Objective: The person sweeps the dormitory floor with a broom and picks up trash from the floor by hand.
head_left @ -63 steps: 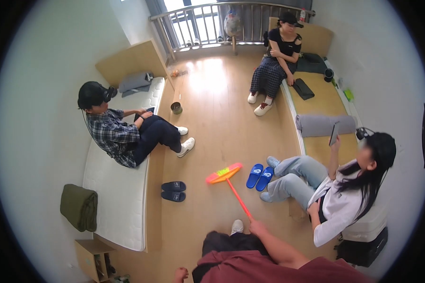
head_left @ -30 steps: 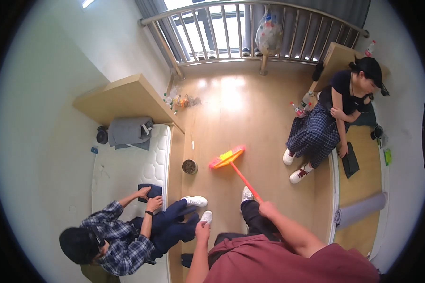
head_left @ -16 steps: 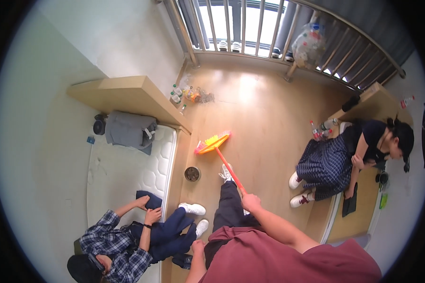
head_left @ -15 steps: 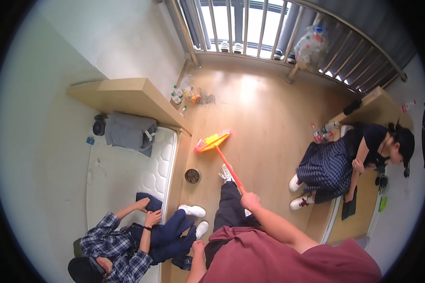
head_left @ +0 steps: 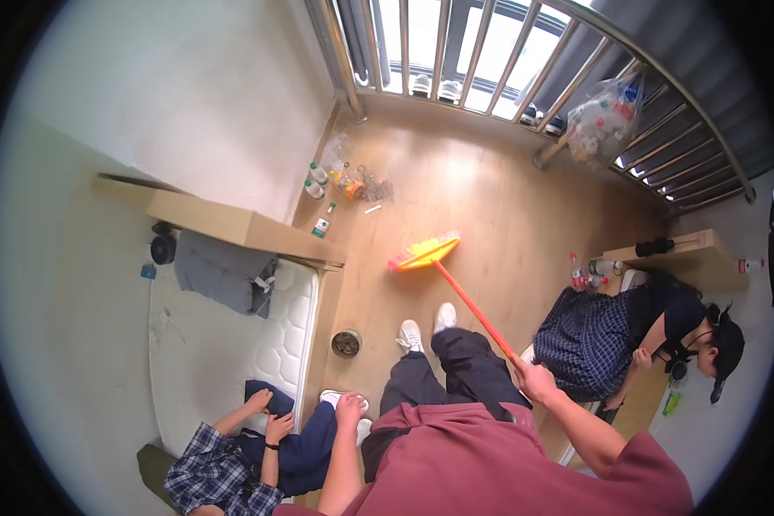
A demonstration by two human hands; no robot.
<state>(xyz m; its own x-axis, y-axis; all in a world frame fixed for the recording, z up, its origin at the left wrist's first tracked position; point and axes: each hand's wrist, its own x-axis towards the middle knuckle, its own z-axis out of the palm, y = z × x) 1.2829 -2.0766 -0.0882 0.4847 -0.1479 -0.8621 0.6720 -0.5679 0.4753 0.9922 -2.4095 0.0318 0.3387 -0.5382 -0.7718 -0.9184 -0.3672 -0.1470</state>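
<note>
My right hand [head_left: 536, 382] is wrapped round the upper end of the red handle of a broom [head_left: 477, 311]. The orange and yellow broom head, with pink bristles at its ends, rests on the wooden floor ahead of my white shoes. My left hand [head_left: 350, 410] hangs by my left side with its fingers curled and nothing visible in it. Ahead and to the left of the broom lies a heap of litter [head_left: 361, 185], with a white scrap [head_left: 372, 209] near it. Green-capped bottles [head_left: 322, 221] stand beside the heap along the wall.
A round container [head_left: 346, 343] stands by the left bed [head_left: 297, 314]. One person [head_left: 232, 464] sits there handling dark cloth; another [head_left: 602, 344] bends over the right bed. Bottles [head_left: 576, 273] stand near that bed's end. A bag of bottles [head_left: 606, 120] hangs on the metal railing [head_left: 443, 43].
The broom and my right hand have moved to the right. I have stepped forward, so both shoes now show side by side. My left hand has risen slightly in view.
</note>
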